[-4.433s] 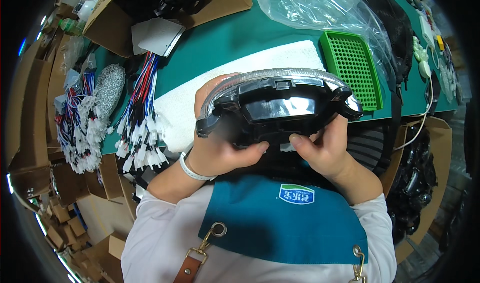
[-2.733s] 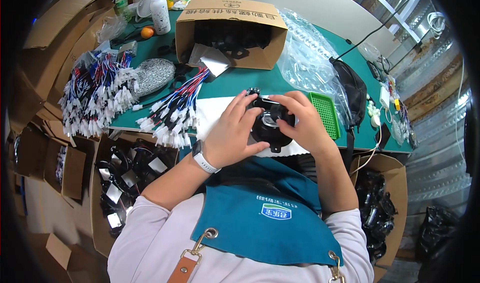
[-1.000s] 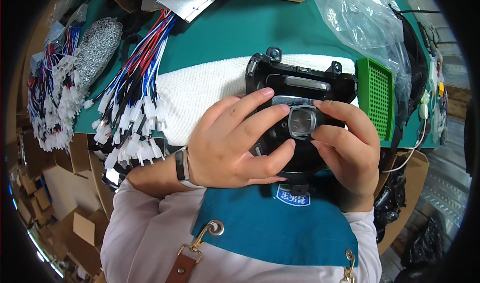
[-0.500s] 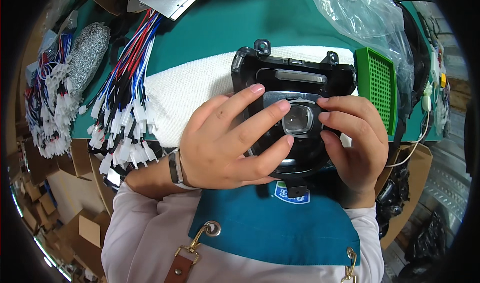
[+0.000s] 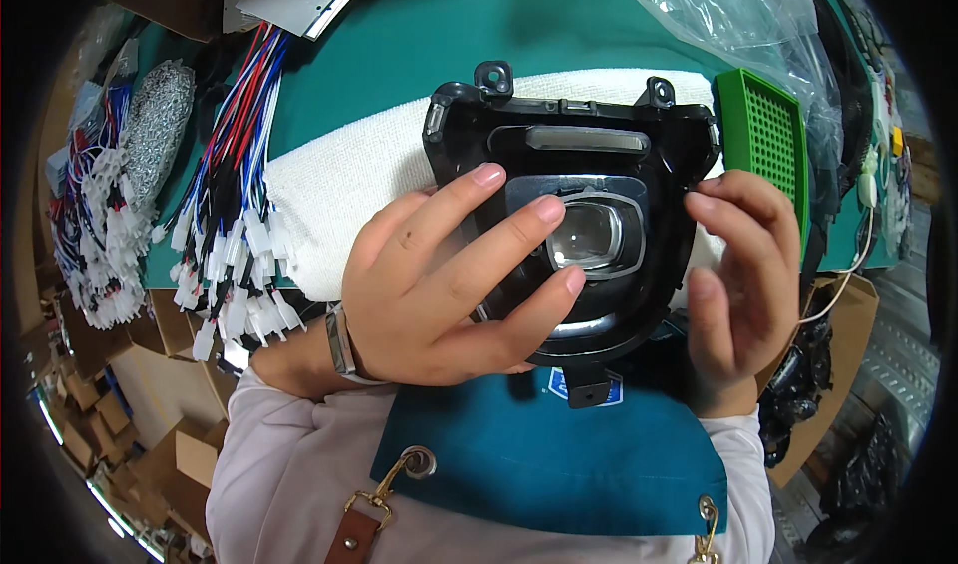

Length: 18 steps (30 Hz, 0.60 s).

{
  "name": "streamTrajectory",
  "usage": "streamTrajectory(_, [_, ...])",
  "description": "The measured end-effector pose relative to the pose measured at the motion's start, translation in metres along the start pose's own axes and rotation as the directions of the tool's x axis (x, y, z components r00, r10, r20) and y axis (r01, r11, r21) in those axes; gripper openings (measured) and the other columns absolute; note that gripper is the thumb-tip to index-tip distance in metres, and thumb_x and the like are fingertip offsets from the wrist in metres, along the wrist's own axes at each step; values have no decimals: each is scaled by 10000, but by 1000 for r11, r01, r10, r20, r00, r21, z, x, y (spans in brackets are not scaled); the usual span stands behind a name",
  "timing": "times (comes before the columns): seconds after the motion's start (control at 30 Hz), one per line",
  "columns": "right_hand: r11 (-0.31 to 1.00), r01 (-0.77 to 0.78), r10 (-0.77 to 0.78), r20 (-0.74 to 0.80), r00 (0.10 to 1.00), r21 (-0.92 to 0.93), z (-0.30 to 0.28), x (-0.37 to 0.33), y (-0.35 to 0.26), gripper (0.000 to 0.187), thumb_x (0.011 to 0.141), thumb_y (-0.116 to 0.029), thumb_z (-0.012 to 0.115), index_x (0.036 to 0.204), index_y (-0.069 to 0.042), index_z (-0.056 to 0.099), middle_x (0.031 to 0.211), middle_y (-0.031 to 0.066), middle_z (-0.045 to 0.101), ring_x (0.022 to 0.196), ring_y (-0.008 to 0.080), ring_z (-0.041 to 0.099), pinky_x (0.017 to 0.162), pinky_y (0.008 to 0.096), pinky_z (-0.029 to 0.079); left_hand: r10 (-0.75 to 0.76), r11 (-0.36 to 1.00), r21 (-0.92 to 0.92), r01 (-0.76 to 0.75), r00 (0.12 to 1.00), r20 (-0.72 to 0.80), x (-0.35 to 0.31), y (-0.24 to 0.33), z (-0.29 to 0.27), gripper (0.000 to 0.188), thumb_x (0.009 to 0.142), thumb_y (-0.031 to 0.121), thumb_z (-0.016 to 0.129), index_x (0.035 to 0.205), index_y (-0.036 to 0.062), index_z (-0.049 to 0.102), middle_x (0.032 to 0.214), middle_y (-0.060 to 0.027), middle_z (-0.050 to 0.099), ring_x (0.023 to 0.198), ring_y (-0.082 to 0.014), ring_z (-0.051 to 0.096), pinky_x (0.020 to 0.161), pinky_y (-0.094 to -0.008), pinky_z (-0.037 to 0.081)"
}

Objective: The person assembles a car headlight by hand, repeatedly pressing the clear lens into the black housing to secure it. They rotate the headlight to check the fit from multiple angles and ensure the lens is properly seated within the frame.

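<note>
Worktable (image 5: 449, 40): green top. Lying directly on it: one white cloth (image 5: 334, 185), along the front edge; one bundle of red, blue, black and white wires (image 5: 238, 170), left of the cloth, its white connectors reaching past the front edge; one further wire bundle (image 5: 100, 225), far left; one silvery oblong item (image 5: 162, 130), between the bundles; one green perforated tray (image 5: 735, 130), right of the cloth; one clear plastic bag (image 5: 738, 15), behind the tray.
</note>
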State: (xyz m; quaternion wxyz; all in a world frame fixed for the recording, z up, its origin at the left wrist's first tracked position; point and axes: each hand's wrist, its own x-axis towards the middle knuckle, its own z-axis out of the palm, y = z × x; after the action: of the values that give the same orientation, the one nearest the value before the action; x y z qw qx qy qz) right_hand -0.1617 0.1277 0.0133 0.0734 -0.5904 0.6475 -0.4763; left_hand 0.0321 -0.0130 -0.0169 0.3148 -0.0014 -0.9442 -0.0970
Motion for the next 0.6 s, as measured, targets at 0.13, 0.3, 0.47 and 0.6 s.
streamTrajectory(0.13, [999, -37, 39, 75, 996, -30, 10, -4, 3, 364, 685, 7, 604, 1043, -33, 661, 1043, 141, 494, 854, 208, 496, 729, 287, 427, 27, 999, 35, -25, 999, -45, -1, -1, 4, 450, 779, 492, 620, 1100, 181, 566, 1120, -156, 584, 1005, -375, 574, 723, -395, 491])
streamTrajectory(0.3, [999, -24, 28, 105, 994, -40, 9, -6, 6, 298, 717, 5, 525, 969, -39, 676, 1016, 136, 509, 912, 223, 480, 789, 300, 388, 9, 995, 100, 4, 992, -124, 0, 1, 9, 326, 746, 182, 679, 1050, 261, 591, 1127, -66, 614, 974, -299, 595, 522, -253, 453])
streamTrajectory(0.47, [999, 30, -28, 116, 993, -14, 7, -1, 11, 279, 695, -31, 534, 915, -89, 697, 937, 103, 551, 851, 217, 473, 737, 306, 374, 32, 994, 109, -23, 996, -87, -4, -1, 7, 412, 719, 123, 712, 1069, 273, 556, 1137, -63, 593, 1007, -313, 578, 477, -249, 423])
streamTrajectory(0.6, [1000, 23, -21, 125, 992, -17, 5, -2, 10, 280, 677, -55, 548, 907, -113, 698, 910, 90, 562, 831, 217, 469, 717, 318, 367, 69, 988, 145, -57, 994, -85, -6, -3, 8, 450, 706, 105, 727, 1075, 278, 536, 1136, -62, 584, 1012, -317, 572, 469, -253, 422])
